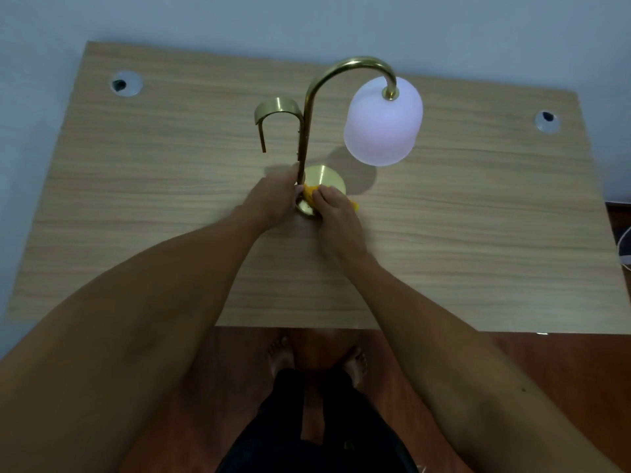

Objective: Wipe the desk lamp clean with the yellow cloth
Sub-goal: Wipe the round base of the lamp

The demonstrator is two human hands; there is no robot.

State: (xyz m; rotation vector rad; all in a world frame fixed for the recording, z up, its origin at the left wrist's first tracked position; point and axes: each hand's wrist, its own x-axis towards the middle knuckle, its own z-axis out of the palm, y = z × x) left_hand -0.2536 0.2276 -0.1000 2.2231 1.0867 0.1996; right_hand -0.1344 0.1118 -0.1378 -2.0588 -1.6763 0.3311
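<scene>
On desk (478, 233), brass lamp (309, 107) — white shade, yellow cloth (310, 194) at base

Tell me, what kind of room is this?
Probably a home study or bedroom. There is a wooden desk with cable holes against a plain wall, a brass desk lamp standing on it, and the person is barefoot on a wooden floor.

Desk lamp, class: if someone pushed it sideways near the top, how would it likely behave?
The desk lamp probably tips easily: its shade hangs out beyond the small round base. The left hand gripping the stem suggests steadying. The shade looks fragile.
</scene>
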